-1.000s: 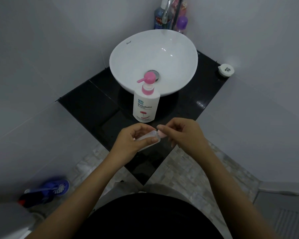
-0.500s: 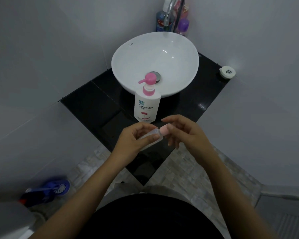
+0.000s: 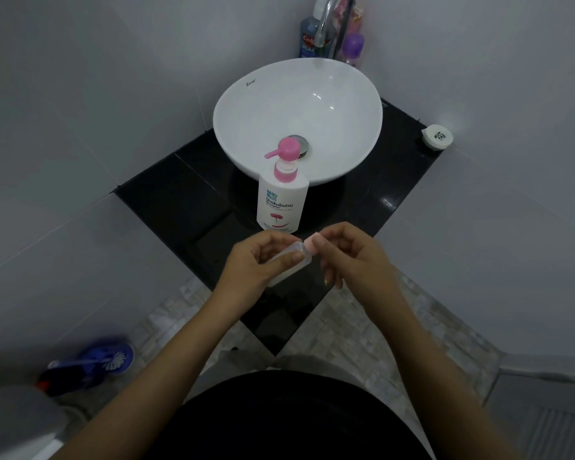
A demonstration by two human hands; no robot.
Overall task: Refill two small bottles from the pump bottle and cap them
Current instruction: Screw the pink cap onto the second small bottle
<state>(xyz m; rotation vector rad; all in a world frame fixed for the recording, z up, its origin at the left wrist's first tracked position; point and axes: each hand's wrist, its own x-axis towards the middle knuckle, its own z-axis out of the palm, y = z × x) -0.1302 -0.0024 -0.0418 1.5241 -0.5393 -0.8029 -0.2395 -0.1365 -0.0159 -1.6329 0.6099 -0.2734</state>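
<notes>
A white pump bottle (image 3: 281, 202) with a pink pump head stands on the black counter (image 3: 180, 200), just in front of the white basin. Below it, over the counter's near corner, my left hand (image 3: 256, 260) grips a small clear bottle (image 3: 287, 263) that lies tilted, neck toward the right. My right hand (image 3: 349, 254) pinches the pale pink cap (image 3: 311, 244) at that neck with thumb and forefinger. A second small bottle does not show in this view.
A white bowl basin (image 3: 297, 121) sits on the counter with a chrome tap and several toiletry bottles (image 3: 329, 31) behind it. A small round white tin (image 3: 437, 137) rests at the counter's right corner. A blue toilet brush (image 3: 90, 365) lies on the floor at lower left.
My right fingers have turned at the pink cap on the small bottle's neck. Both hands stay close together below the pump bottle; the view shifted slightly.
</notes>
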